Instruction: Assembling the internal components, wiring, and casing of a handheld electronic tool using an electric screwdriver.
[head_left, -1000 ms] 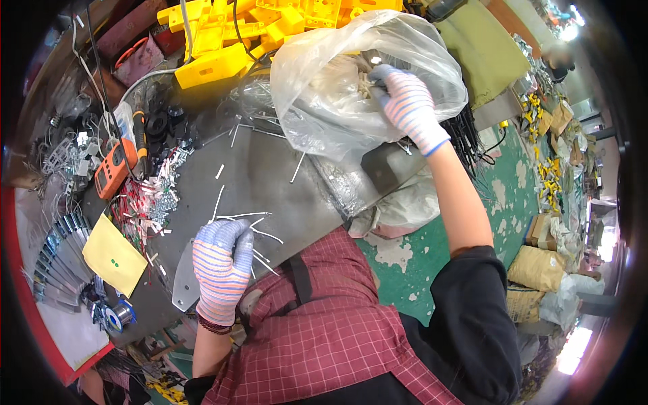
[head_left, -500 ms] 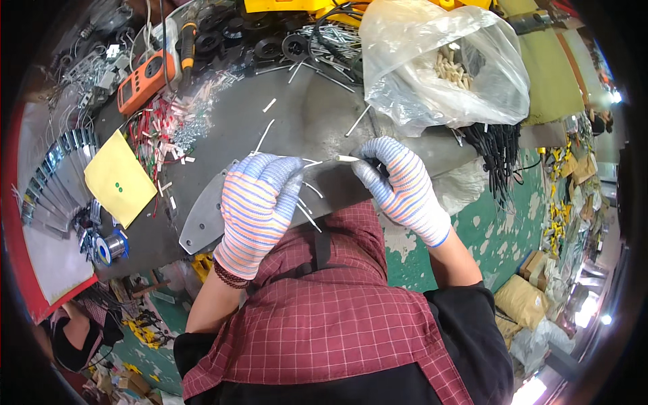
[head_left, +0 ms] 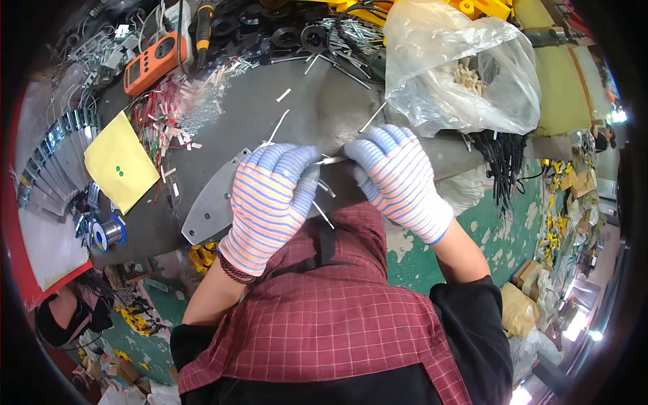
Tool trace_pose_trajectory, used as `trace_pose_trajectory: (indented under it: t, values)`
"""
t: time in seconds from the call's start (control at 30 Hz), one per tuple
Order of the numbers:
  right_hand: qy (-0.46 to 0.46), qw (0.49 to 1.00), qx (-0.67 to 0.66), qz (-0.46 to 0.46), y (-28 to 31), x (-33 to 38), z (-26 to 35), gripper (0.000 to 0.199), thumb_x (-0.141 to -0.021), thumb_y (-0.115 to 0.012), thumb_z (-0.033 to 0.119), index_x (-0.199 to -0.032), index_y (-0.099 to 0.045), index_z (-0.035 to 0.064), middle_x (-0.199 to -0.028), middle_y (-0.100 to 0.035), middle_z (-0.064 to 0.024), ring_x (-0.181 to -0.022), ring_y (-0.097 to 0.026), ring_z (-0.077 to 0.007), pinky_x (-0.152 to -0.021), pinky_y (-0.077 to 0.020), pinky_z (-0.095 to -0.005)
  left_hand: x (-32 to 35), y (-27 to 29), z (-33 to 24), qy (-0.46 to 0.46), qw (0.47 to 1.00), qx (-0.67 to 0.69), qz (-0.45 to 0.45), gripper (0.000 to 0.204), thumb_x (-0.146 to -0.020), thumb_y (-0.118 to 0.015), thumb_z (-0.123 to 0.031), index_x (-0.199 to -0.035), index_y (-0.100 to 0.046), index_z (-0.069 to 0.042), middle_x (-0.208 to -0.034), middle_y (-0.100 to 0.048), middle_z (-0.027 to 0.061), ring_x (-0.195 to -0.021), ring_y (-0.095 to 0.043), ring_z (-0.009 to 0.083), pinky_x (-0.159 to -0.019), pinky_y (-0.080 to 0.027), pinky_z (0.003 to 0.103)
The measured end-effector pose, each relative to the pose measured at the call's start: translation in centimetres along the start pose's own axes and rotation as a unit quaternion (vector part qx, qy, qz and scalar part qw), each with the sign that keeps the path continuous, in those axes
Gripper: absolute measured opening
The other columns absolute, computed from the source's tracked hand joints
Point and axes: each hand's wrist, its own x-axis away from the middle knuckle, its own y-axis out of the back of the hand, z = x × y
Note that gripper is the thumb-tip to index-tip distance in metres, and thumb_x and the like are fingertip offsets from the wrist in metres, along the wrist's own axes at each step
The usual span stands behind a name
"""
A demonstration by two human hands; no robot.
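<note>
A clear plastic bag (head_left: 462, 67) slumps at the far right of the grey workbench (head_left: 229, 121), crumpled and see-through, with small pale pieces (head_left: 470, 73) heaped inside it. Across the workbench at its far left lies an orange handheld meter (head_left: 154, 63), its small greyish screen (head_left: 134, 70) angled upward. Nearer than the meter, a square yellow paper (head_left: 121, 162) carries two tiny green dots.
</note>
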Motion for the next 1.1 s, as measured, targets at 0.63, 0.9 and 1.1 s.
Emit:
trace_pose_trajectory:
  t: [0.63, 0.9, 1.1]
  values:
    - [-0.057, 0.954, -0.293, 0.032, -1.4, -2.8, 2.3, 0.020, -0.089, -0.066, 0.024, -0.088, -0.068, 0.0040, -0.073, -0.065, -0.0191, -0.070, -0.065, -0.0368, -0.063, -0.0500, -0.0430, 5.7, 7.1, 1.2, 0.043, 0.978, -0.203, 0.020, 0.064, -0.068, -0.084, -0.022, -0.125, -0.057, -0.013, -0.131, -0.059, 0.0130, -0.116, -0.056, 0.0340, -0.099, -0.043, 0.044]
    - [-0.142, 0.917, -0.353, 0.120, 0.6, -3.0, 3.2, 0.021, -0.090, -0.067, 0.023, -0.090, -0.069, 0.0027, -0.077, -0.067, -0.0176, -0.070, -0.065, -0.0363, -0.063, -0.0509, -0.0412, 5.1, 8.0, 1.0, -0.013, 0.971, -0.238, -0.002, 0.061, -0.069, -0.084, -0.022, -0.124, -0.059, -0.014, -0.133, -0.058, 0.0131, -0.114, -0.057, 0.0330, -0.099, -0.044, 0.044]
    - [0.044, 0.966, -0.252, 0.016, -0.4, -3.4, 1.9, 0.016, -0.086, -0.068, 0.019, -0.094, -0.070, 0.0051, -0.079, -0.067, -0.0089, -0.074, -0.066, -0.0268, -0.068, -0.0504, -0.0398, 4.6, 9.5, 1.5, 0.026, 0.989, -0.119, 0.086, 0.062, -0.070, -0.084, -0.030, -0.122, -0.059, -0.009, -0.128, -0.059, 0.0166, -0.110, -0.060, 0.0371, -0.096, -0.046, 0.046]
